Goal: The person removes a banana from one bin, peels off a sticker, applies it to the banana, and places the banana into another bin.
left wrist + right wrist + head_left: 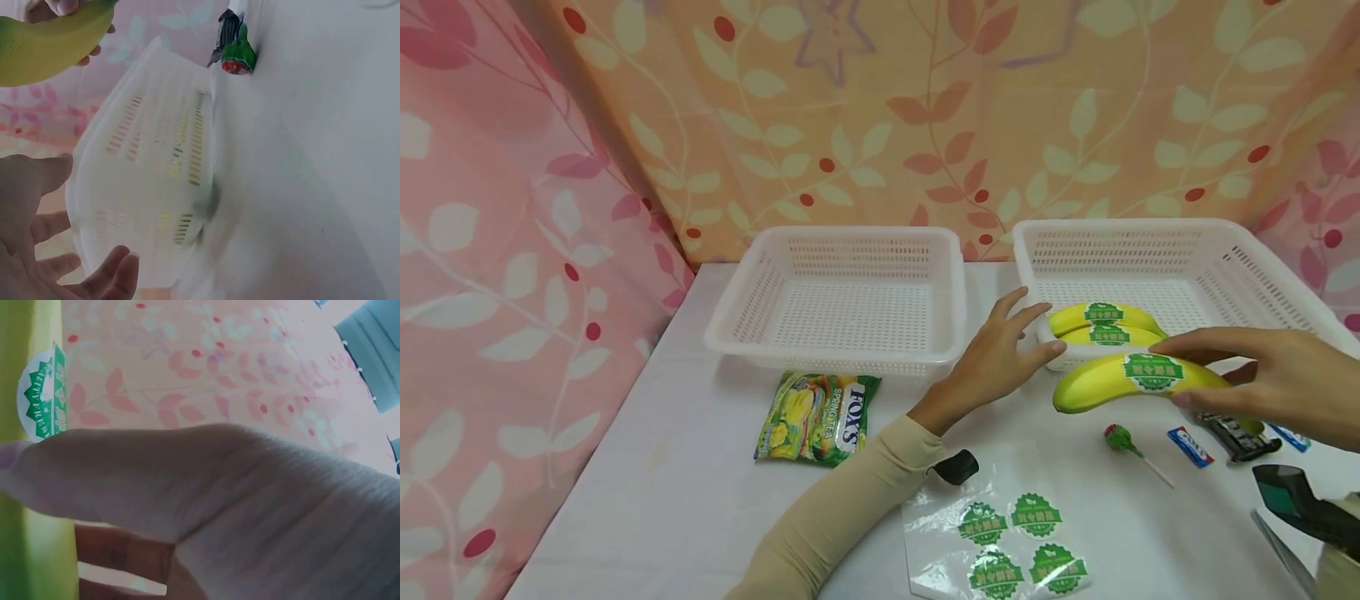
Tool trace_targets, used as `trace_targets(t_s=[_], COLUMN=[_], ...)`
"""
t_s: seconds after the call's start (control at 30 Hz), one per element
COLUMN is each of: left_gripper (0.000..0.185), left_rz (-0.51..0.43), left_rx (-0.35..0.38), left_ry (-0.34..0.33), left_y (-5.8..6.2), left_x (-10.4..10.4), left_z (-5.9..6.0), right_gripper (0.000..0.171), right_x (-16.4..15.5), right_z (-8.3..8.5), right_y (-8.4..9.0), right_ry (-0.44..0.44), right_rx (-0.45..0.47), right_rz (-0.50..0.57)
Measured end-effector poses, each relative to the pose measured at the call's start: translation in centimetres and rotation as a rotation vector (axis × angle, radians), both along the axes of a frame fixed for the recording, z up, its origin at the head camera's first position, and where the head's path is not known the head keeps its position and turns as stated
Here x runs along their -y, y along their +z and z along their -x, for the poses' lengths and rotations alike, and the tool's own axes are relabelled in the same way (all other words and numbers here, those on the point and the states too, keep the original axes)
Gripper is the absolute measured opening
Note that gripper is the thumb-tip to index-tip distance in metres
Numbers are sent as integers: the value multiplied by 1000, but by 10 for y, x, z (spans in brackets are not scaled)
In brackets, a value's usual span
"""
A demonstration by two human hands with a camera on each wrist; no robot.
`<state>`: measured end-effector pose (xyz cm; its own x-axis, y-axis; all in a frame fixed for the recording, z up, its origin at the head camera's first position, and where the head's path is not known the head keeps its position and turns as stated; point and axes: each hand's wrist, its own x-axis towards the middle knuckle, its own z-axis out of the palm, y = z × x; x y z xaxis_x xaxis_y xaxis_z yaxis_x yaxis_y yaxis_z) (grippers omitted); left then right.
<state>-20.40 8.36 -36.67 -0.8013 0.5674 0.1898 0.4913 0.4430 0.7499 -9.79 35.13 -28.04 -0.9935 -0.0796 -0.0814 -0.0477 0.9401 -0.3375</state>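
A yellow banana [1097, 386] with a green-and-white sticker [1152, 372] is held by my right hand [1292, 375], thumb on the near side and fingers on the far side. It hovers in front of the right white basket [1138, 229]. Two more stickered bananas [1105, 325] lie inside that basket at its near left corner. My left hand [1000, 346] is by the same corner with its fingers spread, holding nothing. In the left wrist view the basket's wall [137, 181] is beside those fingers. The right wrist view shows my thumb [112, 472] against the banana, next to its sticker.
Another white basket [835, 360] stands to the left, with a FOX'S candy bag [816, 417] before it. A clear sheet of round green stickers [932, 533] lies near the front. A lollipop [1120, 439], small blue packets [1190, 447], a dark packet [1240, 437] and tweezers [1285, 554] lie at right.
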Motion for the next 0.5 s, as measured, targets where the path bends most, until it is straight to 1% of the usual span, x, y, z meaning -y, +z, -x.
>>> trace_targets(t_s=[0.13, 0.23, 0.37, 0.5], left_gripper=[63, 62, 64, 65], left_rz=[0, -15, -30, -49], left_rx=[22, 25, 41, 54], left_ry=[-8, -13, -18, -26], left_y=[-4, -6, -8, -9], left_x=[1, 0, 0, -1], left_z=[3, 3, 3, 4], right_gripper=[69, 67, 72, 72], right_x=[-1, -3, -10, -19], right_z=[8, 18, 40, 68], right_y=[6, 14, 24, 32], right_ry=[24, 10, -9, 13], right_rx=[-12, -48, -67, -70], right_rz=[-24, -19, -9, -1])
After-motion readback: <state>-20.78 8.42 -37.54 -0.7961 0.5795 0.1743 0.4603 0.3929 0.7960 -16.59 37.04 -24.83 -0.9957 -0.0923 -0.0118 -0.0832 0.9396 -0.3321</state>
